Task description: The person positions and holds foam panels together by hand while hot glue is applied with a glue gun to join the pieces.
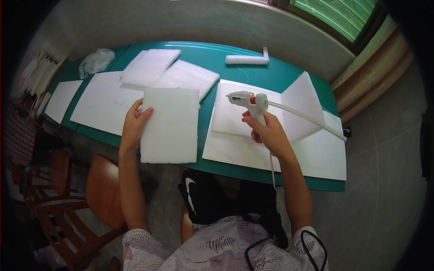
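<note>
My left hand (134, 124) grips a white foam sheet (170, 126) by its left edge, thumb on the face towards me. The sheet is held up over the table's front edge. In my right hand (267, 131) is a white glue gun (246, 98) with a red light, its nozzle pointing left. A long glue stick (307, 119) sticks out of its back, and a cord hangs below the handle. Under the gun lies a flat foam sheet (226, 118). Another foam sheet (304, 106) stands tilted up at its right side.
Two more foam sheets (150, 67) (192, 77) lie behind my left hand on the green table (205, 49). White boards (97, 100) are spread beneath. An L-shaped foam piece (247, 59) is at the back, a plastic bag (96, 62) far left. Wooden chairs (103, 189) and another person (20, 135) are at left.
</note>
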`<state>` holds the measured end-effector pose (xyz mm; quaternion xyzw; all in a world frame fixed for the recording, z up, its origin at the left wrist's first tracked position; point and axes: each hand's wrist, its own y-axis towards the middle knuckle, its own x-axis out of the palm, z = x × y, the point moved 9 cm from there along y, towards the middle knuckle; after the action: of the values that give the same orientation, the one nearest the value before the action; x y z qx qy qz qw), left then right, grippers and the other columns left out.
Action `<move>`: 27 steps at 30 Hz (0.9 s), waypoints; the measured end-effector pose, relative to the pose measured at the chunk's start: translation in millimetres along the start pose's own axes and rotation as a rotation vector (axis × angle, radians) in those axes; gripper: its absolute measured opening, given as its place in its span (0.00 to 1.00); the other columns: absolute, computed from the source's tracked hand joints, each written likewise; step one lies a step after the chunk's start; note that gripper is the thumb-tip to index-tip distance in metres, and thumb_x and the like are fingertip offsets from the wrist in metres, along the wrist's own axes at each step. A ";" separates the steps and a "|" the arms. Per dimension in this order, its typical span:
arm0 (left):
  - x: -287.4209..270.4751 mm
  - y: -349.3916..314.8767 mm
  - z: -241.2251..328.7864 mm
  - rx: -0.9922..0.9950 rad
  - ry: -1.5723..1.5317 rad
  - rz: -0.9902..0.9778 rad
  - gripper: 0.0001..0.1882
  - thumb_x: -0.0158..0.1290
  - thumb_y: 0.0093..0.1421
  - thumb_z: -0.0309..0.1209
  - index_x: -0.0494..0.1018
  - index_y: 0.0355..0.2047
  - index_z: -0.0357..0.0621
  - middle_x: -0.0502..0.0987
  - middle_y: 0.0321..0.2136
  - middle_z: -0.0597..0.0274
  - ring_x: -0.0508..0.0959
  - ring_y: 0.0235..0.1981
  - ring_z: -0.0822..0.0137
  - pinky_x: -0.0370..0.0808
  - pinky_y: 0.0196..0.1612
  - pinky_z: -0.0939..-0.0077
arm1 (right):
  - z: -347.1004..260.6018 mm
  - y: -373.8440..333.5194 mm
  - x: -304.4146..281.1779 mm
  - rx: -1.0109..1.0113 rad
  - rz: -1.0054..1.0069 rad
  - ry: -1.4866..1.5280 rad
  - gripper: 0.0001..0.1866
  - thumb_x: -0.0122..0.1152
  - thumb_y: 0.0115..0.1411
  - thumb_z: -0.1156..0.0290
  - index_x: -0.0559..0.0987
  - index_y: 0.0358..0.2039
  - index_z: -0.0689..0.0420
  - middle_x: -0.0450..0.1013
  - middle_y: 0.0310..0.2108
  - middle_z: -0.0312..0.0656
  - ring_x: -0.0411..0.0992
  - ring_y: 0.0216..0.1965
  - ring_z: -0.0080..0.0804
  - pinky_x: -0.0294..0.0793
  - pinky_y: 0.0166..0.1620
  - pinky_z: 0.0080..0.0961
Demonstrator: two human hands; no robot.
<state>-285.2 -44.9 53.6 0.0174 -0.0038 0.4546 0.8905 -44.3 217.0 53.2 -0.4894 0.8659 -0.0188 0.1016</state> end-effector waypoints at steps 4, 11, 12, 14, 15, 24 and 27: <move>7.3 5.8 2.3 0.054 0.004 0.073 0.26 0.53 0.64 0.29 0.61 0.60 0.32 0.79 0.40 0.49 0.81 0.37 0.68 0.78 0.41 0.78 | -1.1 25.3 2.4 0.009 -0.022 0.036 0.19 0.60 0.62 0.58 0.77 0.40 0.63 0.73 0.30 0.37 0.65 0.20 0.19 0.65 0.23 0.19; 15.8 33.0 -14.0 0.075 -0.034 0.041 0.30 0.53 0.64 0.29 0.58 0.63 0.33 0.79 0.41 0.48 0.81 0.38 0.67 0.78 0.41 0.77 | 12.1 67.1 7.3 0.073 -0.027 -0.034 0.21 0.58 0.62 0.57 0.74 0.46 0.63 0.74 0.38 0.43 0.62 0.22 0.18 0.63 0.25 0.18; 15.7 36.4 -20.0 0.067 -0.059 0.042 0.30 0.53 0.64 0.29 0.58 0.63 0.33 0.79 0.41 0.48 0.81 0.38 0.67 0.78 0.42 0.77 | 12.9 71.3 9.1 0.088 -0.027 -0.026 0.21 0.58 0.62 0.57 0.74 0.46 0.63 0.74 0.38 0.43 0.63 0.22 0.18 0.63 0.26 0.18; 14.8 39.8 -29.5 0.059 -0.089 0.048 0.30 0.53 0.64 0.29 0.59 0.63 0.33 0.79 0.41 0.48 0.81 0.38 0.67 0.77 0.42 0.77 | 12.3 77.3 12.8 0.104 -0.029 -0.021 0.21 0.58 0.62 0.57 0.74 0.46 0.63 0.74 0.37 0.43 0.63 0.23 0.18 0.64 0.26 0.18; 16.8 39.1 -34.9 0.040 -0.097 0.047 0.30 0.53 0.64 0.29 0.58 0.63 0.33 0.79 0.41 0.48 0.80 0.38 0.67 0.77 0.42 0.77 | 11.8 79.2 12.6 0.104 -0.018 -0.026 0.22 0.58 0.62 0.57 0.74 0.46 0.63 0.74 0.37 0.43 0.63 0.22 0.18 0.64 0.26 0.18; 20.7 33.0 -52.7 -0.021 -0.185 0.046 0.29 0.53 0.64 0.29 0.58 0.63 0.32 0.79 0.40 0.49 0.80 0.38 0.68 0.77 0.42 0.76 | 12.6 91.0 14.0 0.109 0.003 -0.036 0.19 0.58 0.62 0.56 0.74 0.40 0.62 0.73 0.30 0.40 0.62 0.21 0.18 0.62 0.24 0.18; 18.6 33.8 -56.4 -0.022 -0.193 0.035 0.29 0.53 0.64 0.28 0.57 0.63 0.32 0.79 0.40 0.48 0.80 0.38 0.68 0.77 0.42 0.76 | 11.7 90.7 14.7 0.100 0.017 -0.040 0.19 0.58 0.62 0.56 0.74 0.38 0.62 0.72 0.29 0.40 0.62 0.21 0.18 0.62 0.23 0.18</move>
<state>-302.2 -8.1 -1.4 0.0513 -0.0947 0.4660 0.8782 -125.9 252.4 27.5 -0.4766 0.8658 -0.0513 0.1436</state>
